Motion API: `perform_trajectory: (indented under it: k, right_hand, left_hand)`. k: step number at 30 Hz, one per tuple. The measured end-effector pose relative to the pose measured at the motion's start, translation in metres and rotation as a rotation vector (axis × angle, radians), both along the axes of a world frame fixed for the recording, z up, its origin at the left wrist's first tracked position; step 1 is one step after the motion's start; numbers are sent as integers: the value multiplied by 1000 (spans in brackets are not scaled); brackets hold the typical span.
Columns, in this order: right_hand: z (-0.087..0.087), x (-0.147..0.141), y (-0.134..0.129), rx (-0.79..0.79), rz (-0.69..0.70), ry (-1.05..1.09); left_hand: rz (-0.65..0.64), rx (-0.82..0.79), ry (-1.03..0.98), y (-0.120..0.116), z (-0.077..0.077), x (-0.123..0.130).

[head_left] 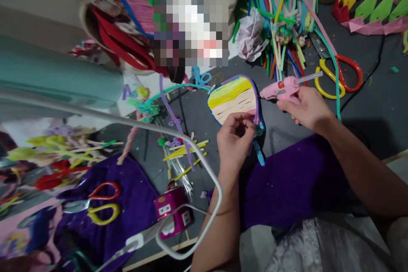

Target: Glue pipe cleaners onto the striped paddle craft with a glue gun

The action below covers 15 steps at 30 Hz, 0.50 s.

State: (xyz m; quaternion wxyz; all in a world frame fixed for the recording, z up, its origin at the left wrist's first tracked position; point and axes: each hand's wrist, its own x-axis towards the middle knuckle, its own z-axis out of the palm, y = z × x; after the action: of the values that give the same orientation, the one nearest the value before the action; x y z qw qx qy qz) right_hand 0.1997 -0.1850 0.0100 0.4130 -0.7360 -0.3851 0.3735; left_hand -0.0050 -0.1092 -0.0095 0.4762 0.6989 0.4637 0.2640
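Note:
My right hand (310, 108) is wrapped round a pink hot glue gun (280, 89), its nozzle pointing left and a clear glue stick jutting from its back. Below the nozzle lies a rounded panel of pipe cleaners (234, 98) in yellow, cream and pink with a dark blue border. A purple pipe cleaner (256, 101) runs along the panel's top and right edge. My left hand (234, 140) pinches that pipe cleaner at the lower right edge, covering part of the panel. The nozzle sits just right of the edge; whether it touches cannot be made out.
Scissors (350, 74) and bundled pipe cleaners (283, 21) lie at the back right, near crumpled paper (250, 36). More scissors (103, 202) rest on purple cloth (127, 187) at left. A grey bar (127, 119) crosses above a magenta power outlet block (174, 208).

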Motion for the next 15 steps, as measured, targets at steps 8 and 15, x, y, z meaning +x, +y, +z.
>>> perform_trajectory:
  k: [8,15]
  right_hand:
    - [-1,0,0,-10,-2,-1]
    - [1,-1,1,-50,-7,-2]
  left_hand:
    - [-34,187,141,-2,-8,-5]
    - [-156,369,201,-3,-7,-9]
